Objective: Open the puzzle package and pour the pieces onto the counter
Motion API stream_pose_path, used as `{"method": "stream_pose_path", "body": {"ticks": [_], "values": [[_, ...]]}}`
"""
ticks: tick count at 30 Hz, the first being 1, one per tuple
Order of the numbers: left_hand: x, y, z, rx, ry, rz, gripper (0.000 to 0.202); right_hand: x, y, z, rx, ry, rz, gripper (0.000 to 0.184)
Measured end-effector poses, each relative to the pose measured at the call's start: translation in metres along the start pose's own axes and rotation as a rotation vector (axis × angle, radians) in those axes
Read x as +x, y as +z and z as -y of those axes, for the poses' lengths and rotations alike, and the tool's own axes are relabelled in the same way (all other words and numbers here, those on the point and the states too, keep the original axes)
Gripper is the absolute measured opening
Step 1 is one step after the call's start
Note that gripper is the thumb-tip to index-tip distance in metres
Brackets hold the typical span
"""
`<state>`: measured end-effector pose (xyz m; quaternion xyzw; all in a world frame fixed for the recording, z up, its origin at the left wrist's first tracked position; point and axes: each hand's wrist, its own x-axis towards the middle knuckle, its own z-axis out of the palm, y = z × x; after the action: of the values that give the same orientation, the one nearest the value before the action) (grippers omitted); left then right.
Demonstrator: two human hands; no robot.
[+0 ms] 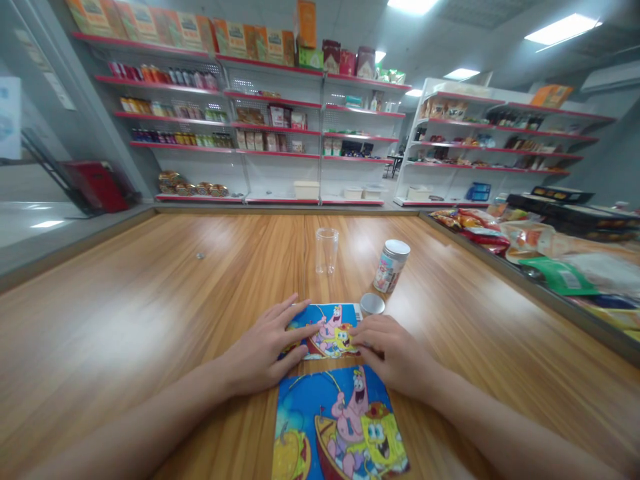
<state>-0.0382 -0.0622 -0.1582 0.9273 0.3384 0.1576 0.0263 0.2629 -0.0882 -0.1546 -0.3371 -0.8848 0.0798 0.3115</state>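
Wooden counter [150,320], shop shelving [280,153] behind: both hands on small print [327,330].
Left hand [265,350] flat, fingers spread, pressing it; right hand [393,350] curled over its right edge, grip unclear; large print [335,427] just nearer. Risk: right knuckles may nudge cap [372,305] just beyond; small print may skid on glossy wood.

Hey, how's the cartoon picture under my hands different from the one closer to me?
The far picture lies under both hands, left hand flat on it, right hand at its right edge; the near picture is untouched. The near picture looks larger than the far picture, though it is closer. Both lie flat on the table with the same cartoon scene.
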Motion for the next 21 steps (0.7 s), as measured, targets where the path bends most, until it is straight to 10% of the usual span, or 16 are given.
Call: {"method": "stream_pose_path", "body": {"ticks": [21], "values": [[0.003, -0.012, -0.014, -0.108, 0.216, 0.103, 0.057, -0.003, -0.004, 0.014, -0.113, 0.056, -0.054, 0.015]]}}
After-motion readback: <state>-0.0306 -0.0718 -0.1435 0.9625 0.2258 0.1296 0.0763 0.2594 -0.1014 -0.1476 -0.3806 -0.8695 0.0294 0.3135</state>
